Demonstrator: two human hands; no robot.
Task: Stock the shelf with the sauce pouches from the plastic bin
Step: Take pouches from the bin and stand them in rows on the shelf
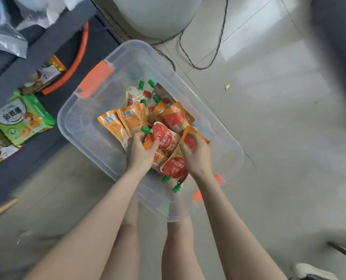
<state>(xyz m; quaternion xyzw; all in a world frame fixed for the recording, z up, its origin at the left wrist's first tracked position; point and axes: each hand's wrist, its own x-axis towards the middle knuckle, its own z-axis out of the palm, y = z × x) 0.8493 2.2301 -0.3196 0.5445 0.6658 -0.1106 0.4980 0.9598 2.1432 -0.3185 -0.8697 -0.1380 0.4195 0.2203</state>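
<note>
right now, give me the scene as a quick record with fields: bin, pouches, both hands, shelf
bin: clear plastic bin with orange latches, on the floor, no lid on it
pouches: loose pile of sauce pouches inside, orange with tomato print and green caps
left hand: left hand grips a green-capped pouch on top of the pile
right hand: right hand grips an orange-cornered pouch beside it
shelf: dark shelf at the left, holds snack packets; no sauce pouches visible on it
</note>
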